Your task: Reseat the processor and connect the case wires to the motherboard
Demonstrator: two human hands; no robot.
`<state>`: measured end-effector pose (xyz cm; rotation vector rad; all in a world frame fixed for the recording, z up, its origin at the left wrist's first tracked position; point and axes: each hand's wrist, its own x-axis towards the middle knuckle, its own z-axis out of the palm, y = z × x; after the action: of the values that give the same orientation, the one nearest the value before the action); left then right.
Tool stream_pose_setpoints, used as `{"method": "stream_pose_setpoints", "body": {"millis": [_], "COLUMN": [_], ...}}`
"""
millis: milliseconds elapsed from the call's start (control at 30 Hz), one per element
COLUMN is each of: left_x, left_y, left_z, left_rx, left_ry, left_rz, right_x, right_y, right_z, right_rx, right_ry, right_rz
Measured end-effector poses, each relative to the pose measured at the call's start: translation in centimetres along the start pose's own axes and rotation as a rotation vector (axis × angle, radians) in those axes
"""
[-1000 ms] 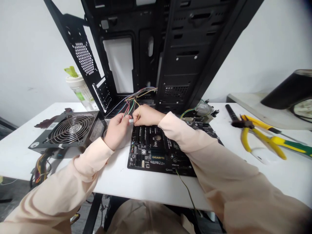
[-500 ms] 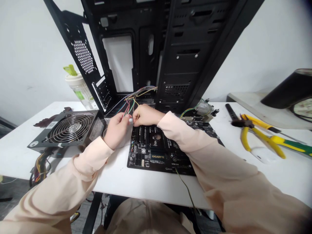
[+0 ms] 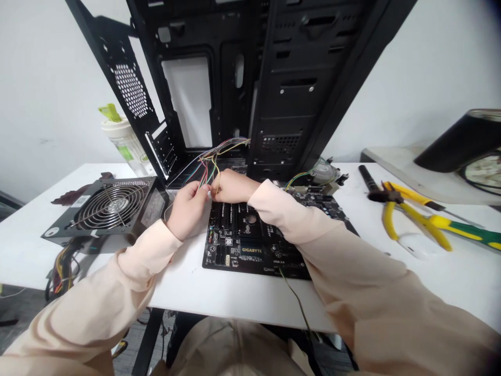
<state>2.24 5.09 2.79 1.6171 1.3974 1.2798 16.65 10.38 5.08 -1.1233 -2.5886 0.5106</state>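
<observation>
A black Gigabyte motherboard (image 3: 250,245) lies flat on the white table (image 3: 219,297), in front of an open black computer case (image 3: 250,89). Thin coloured wires (image 3: 213,156) run out of the case down to my hands. My left hand (image 3: 188,209) is closed on the ends of these wires at the board's far left corner. My right hand (image 3: 230,187) pinches the same wire ends from the right, its fingertips touching those of the left hand. Both forearms in pale peach sleeves reach over the table's front edge.
A power supply (image 3: 107,209) with a round fan grille sits at the left, its cables hanging off the table. A bottle with a green cap (image 3: 121,138) stands behind it. Yellow-handled pliers (image 3: 410,219), screwdrivers and a white mouse (image 3: 415,245) lie at the right. A small cooler fan (image 3: 323,172) rests by the case.
The whole view has shifted slightly left and down. Both hands stay pinched on the wire ends at the same corner of the board.
</observation>
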Motion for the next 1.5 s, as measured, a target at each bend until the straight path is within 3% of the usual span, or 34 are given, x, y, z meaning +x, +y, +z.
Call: {"method": "stream_pose_setpoints", "body": {"millis": [367,433,533,600,667,767,833,967,1233,1367,1500], "left_x": [0.5,0.5,0.5,0.5,0.5,0.5,0.4,0.4,0.4,0.3,0.3], "left_y": [-0.5,-0.5,-0.6,-0.7,-0.8,-0.9,-0.9,-0.6,-0.5,-0.1,0.0], "left_z": [-0.1,-0.2,-0.2,-0.2,-0.2,-0.2,-0.2,-0.2,-0.2,-0.1,-0.1], "left_rx": [-0.155,-0.2,-0.269,-0.308,-0.339,-0.371,-0.388,-0.412,-0.407,-0.427,-0.417], "left_ry": [0.008,0.006,0.012,0.02,0.02,0.006,-0.006,0.004,0.014,0.017,0.016], "left_rz": [-0.028,-0.044,-0.07,-0.081,-0.084,-0.076,-0.067,-0.057,-0.078,-0.114,-0.149], "right_x": [-0.2,-0.2,-0.3,-0.7,-1.2,-1.7,-1.8,-1.3,-0.8,-0.8,-0.8], "right_y": [0.3,0.5,0.2,-0.6,-1.6,-2.8,-3.2,-3.4,-3.3,-3.0,-2.7], "right_z": [-1.0,-1.8,-3.3,-4.0,-4.5,-4.2,-3.5,-2.1,-1.1,-1.6,-1.9], "right_rx": [0.145,0.22,0.331,0.326,0.279,0.256,0.301,0.518,0.814,1.036,1.098], "right_ry": [0.0,0.125,0.522,0.655,0.536,0.11,-0.018,0.155,0.347,0.386,0.372], "right_rz": [0.134,0.199,0.297,0.291,0.258,0.262,0.267,0.315,0.334,0.373,0.387]}}
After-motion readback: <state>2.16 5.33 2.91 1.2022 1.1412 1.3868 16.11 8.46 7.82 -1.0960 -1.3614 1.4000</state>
